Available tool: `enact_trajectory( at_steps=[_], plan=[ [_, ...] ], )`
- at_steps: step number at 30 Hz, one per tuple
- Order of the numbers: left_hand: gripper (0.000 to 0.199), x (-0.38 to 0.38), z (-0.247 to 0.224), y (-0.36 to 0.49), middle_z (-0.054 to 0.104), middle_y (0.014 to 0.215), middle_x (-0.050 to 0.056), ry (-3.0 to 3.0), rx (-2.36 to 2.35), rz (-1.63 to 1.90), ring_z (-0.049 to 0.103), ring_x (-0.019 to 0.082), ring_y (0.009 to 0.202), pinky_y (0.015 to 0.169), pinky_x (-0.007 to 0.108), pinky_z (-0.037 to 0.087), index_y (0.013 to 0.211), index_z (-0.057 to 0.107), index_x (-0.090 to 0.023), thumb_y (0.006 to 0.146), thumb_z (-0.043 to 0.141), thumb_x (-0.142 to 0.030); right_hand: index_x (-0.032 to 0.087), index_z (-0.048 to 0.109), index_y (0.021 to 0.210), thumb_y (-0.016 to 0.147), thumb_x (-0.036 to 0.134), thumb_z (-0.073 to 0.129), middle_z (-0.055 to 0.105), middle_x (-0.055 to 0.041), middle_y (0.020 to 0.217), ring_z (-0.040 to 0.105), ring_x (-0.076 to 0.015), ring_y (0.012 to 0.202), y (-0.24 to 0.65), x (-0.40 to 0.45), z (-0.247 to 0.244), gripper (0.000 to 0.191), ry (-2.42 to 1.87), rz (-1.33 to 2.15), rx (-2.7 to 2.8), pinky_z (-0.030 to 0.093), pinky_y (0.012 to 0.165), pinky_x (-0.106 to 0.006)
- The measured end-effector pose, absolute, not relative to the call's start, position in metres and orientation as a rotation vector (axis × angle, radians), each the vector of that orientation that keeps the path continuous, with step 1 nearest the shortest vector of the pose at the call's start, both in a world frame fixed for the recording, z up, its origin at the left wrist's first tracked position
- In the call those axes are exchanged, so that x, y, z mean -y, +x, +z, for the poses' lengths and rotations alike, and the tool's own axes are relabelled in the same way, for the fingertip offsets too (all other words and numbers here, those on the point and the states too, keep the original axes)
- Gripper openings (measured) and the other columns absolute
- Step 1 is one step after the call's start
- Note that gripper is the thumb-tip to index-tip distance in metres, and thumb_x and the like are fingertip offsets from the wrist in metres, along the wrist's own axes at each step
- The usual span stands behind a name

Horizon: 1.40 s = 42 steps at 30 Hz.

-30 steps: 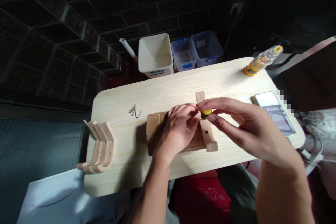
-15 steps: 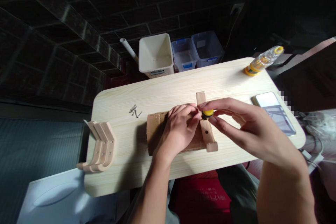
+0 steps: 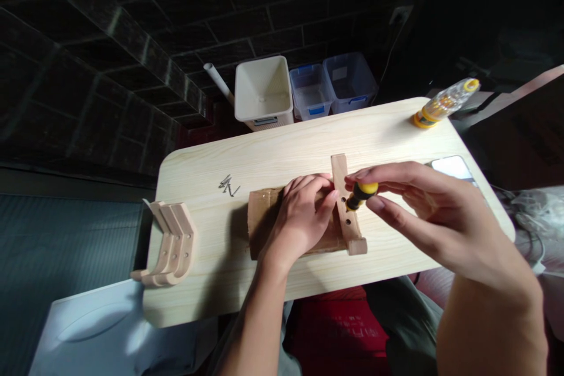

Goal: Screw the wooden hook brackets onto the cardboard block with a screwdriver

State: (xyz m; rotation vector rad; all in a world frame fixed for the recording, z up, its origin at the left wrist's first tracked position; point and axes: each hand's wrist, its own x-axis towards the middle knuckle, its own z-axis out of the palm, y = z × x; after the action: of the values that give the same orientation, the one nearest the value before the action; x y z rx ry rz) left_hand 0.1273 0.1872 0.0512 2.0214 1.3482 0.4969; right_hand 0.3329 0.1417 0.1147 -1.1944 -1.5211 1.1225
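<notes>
My left hand (image 3: 302, 211) lies over a brown cardboard block (image 3: 264, 217), its thumb and index finger against the left edge of a wooden hook (image 3: 339, 173). The hook rests across the cardboard's right end, its upturned lip toward me. Two dark round spots show along its length. Between the thumb and fingers of my right hand (image 3: 414, 205) is a short yellow-and-black screwdriver (image 3: 363, 191). It leans to the right over the hook, its lower end close to the two spots; whether it touches the wood I cannot tell.
Several screws (image 3: 228, 184) lie left of the cardboard. More wooden hooks (image 3: 174, 244) stand together at the table's left end. A clear bottle-shaped case with a yellow base (image 3: 425, 118) and a phone (image 3: 452, 167) are at the right. Bins (image 3: 264, 91) stand beyond the table (image 3: 273, 147).
The screwdriver has gone from nearly upright to tilted, its handle shifting right with my right hand. A second dark spot on the hook has come into sight. My left hand stays in place.
</notes>
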Motion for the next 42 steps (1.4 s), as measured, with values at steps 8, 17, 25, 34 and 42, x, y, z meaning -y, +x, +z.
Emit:
enact_trajectory(
  at_steps=[8, 17, 25, 34, 42],
  plan=[
    [0.012, -0.186, 0.053, 0.127, 0.074, 0.127, 0.001, 1.982, -1.330, 0.532, 0.065, 0.022, 0.123, 0.115, 0.041, 0.043, 0.104, 0.067, -0.026, 0.101, 0.056, -0.030, 0.032, 0.076, 0.125, 0.095, 0.029, 0.075, 0.074, -0.0058, 0.132, 0.072, -0.0280, 0.119, 0.341, -0.139, 0.119, 0.030, -1.250, 1.222, 1.591, 0.064, 0.098, -0.036],
    [0.012, -0.187, 0.055, 0.127, 0.074, 0.130, 0.001, 1.959, -1.350, 0.501, 0.065, 0.024, 0.126, 0.115, 0.044, 0.045, 0.103, 0.068, -0.027, 0.098, 0.058, -0.026, 0.033, 0.077, 0.125, 0.094, 0.037, 0.075, 0.078, -0.0062, 0.127, 0.075, -0.0342, 0.115, 0.339, -0.140, 0.120, 0.031, -1.221, 1.276, 1.649, 0.068, 0.091, -0.042],
    [0.012, -0.187, 0.056, 0.127, 0.074, 0.129, 0.002, 1.929, -1.349, 0.502, 0.064, 0.025, 0.126, 0.116, 0.045, 0.044, 0.102, 0.068, -0.027, 0.097, 0.057, -0.024, 0.034, 0.075, 0.127, 0.097, 0.031, 0.072, 0.075, -0.0050, 0.133, 0.072, -0.0316, 0.120, 0.338, -0.139, 0.117, 0.031, -1.242, 1.277, 1.673, 0.062, 0.105, -0.043],
    [0.012, -0.187, 0.058, 0.127, 0.074, 0.130, 0.001, 1.930, -1.348, 0.499, 0.064, 0.025, 0.126, 0.117, 0.045, 0.044, 0.101, 0.068, -0.027, 0.095, 0.059, -0.022, 0.035, 0.074, 0.127, 0.097, 0.026, 0.071, 0.075, -0.0021, 0.131, 0.071, -0.0260, 0.121, 0.338, -0.138, 0.122, 0.031, -1.243, 1.277, 1.743, 0.061, 0.103, -0.035],
    [0.008, -0.186, 0.056, 0.129, 0.073, 0.130, -0.002, 1.924, -1.372, 0.481, 0.064, 0.024, 0.126, 0.117, 0.044, 0.043, 0.101, 0.069, -0.028, 0.097, 0.061, -0.028, 0.033, 0.073, 0.123, 0.098, 0.025, 0.071, 0.075, -0.0006, 0.127, 0.071, -0.0191, 0.118, 0.338, -0.137, 0.127, 0.027, -1.244, 1.204, 1.884, 0.057, 0.102, -0.026]
  ],
)
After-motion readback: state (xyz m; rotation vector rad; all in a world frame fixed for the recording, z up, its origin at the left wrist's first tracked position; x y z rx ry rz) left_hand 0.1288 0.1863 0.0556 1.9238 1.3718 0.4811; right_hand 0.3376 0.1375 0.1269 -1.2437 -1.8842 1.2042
